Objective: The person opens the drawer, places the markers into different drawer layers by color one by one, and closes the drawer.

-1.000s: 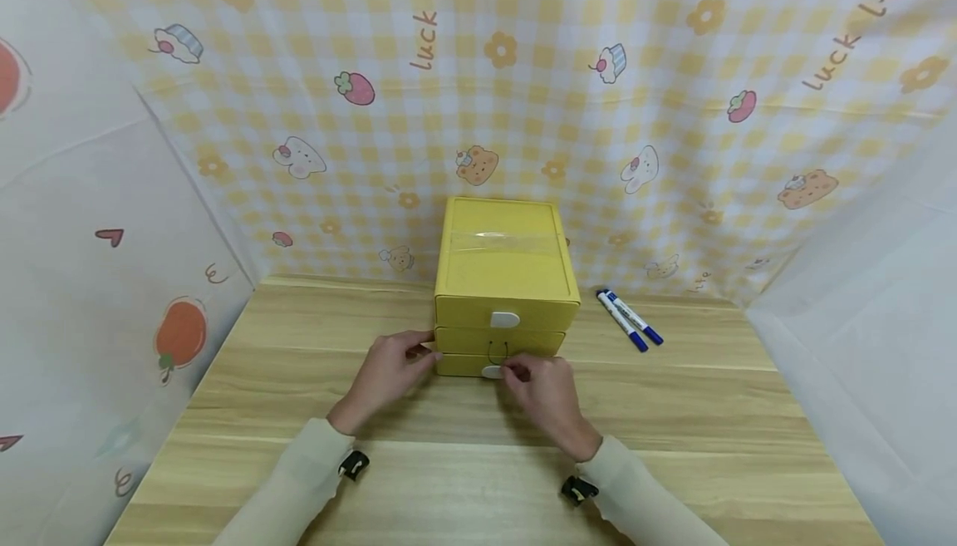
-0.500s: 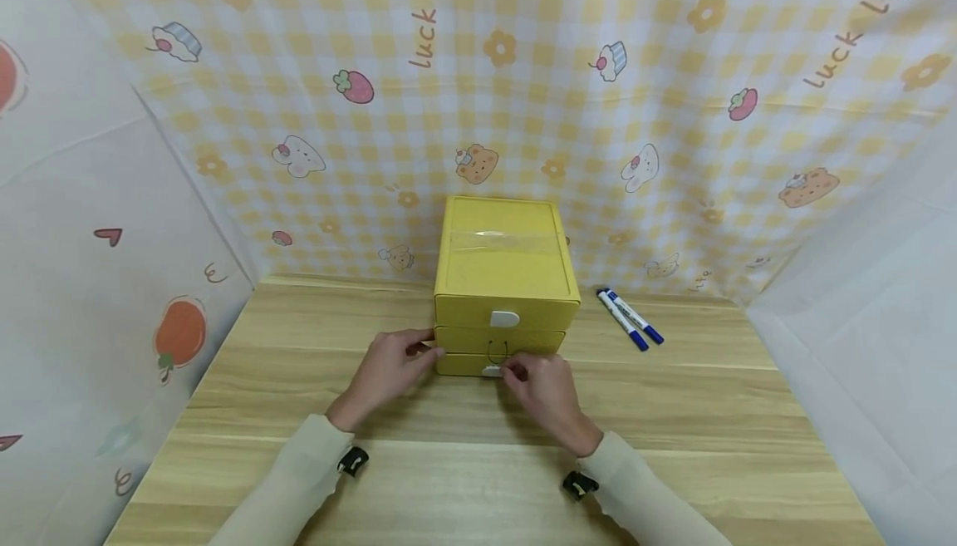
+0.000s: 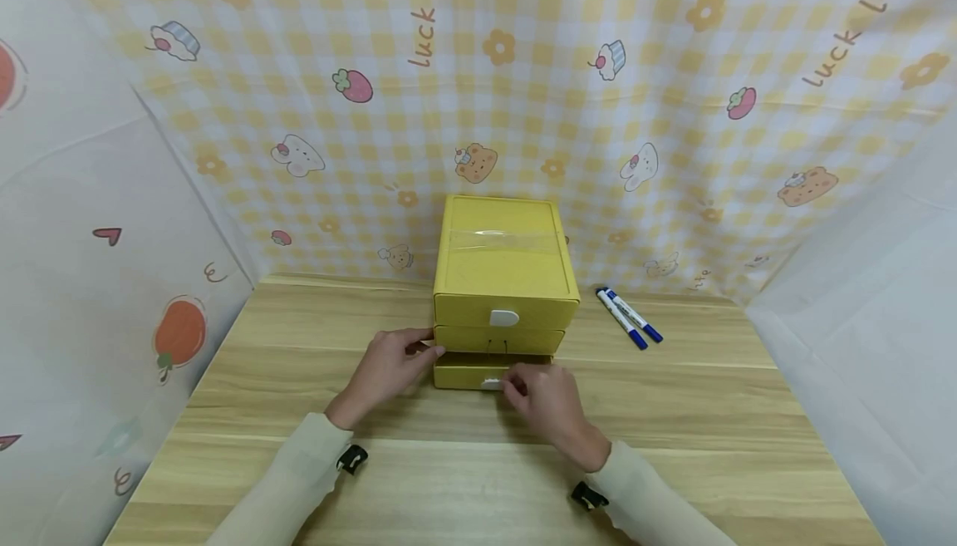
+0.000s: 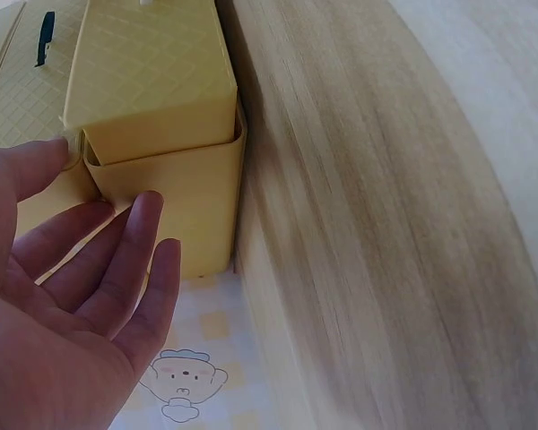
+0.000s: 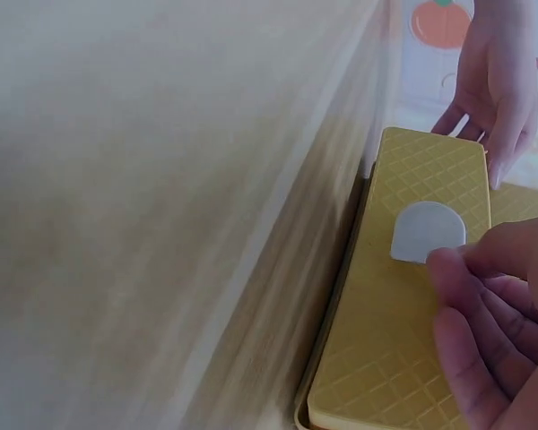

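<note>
A yellow drawer cabinet (image 3: 508,272) with three stacked drawers stands against the cloth backdrop. Its bottom drawer (image 3: 458,377) is pulled out a little way. With thumb and forefinger, my right hand (image 3: 549,403) pinches the edge of the white pull tab (image 5: 426,231) on that drawer's front. My left hand (image 3: 389,369) steadies the cabinet's left front corner; in the left wrist view its thumb presses the front edge while the other fingers, loosely extended, lie along the side wall. What the drawer contains is hidden from me.
Two white markers (image 3: 623,319) with blue caps lie side by side right of the cabinet. A white tab (image 3: 504,318) is on the top drawer, and a dark cord loop (image 3: 498,346) hangs on the middle one. Wood-patterned table (image 3: 449,479) extends in front.
The bottom drawer, flush before, has slid out toward me, drawn along by my right hand. My left hand has kept its place on the cabinet's corner.
</note>
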A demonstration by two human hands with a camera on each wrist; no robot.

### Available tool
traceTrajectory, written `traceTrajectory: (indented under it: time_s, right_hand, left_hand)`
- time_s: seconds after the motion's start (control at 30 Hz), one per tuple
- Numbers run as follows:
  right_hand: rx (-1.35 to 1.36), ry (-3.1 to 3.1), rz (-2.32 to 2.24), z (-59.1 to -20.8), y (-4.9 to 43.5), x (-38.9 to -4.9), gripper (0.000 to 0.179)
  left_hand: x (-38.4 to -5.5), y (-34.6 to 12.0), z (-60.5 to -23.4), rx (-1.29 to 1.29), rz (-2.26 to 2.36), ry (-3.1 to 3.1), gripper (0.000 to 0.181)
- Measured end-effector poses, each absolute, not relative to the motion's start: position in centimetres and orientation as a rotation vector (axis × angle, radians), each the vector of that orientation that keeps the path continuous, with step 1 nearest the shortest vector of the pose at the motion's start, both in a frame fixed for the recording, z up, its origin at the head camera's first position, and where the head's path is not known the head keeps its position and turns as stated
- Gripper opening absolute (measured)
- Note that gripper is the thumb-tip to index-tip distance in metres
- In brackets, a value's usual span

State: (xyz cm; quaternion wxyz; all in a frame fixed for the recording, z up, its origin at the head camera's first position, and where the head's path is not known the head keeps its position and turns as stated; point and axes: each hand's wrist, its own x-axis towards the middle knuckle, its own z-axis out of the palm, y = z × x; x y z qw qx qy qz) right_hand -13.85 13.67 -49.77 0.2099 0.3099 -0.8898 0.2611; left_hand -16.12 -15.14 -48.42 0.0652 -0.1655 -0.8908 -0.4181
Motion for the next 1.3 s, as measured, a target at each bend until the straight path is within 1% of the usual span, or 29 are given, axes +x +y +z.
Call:
traceTrajectory:
  time_s: [0.17, 0.4, 0.9, 1.3]
  right_hand:
    - [0.903, -2.459, 0.67, -49.7, 13.8, -12.7, 0.015]
    - [0.973, -2.488, 0.621, -49.3, 14.3, -10.9, 0.013]
    - [1.181, -2.393, 0.51, -48.0, 14.6, -8.2, 0.015]
    - [1.275, -2.356, 0.51, -48.0, 14.9, -6.9, 0.025]
  left_hand:
    - [-16.1, -15.1, -48.3, -0.511, -1.267, -2.678, 0.037]
    - [-16.1, -15.2, -48.3, -0.525, -1.259, -2.667, 0.036]
    - [-16.1, -15.2, -48.4, -0.532, -1.262, -2.668, 0.037]
    - [-16.1, -15.2, -48.4, -0.53, -1.27, -2.673, 0.037]
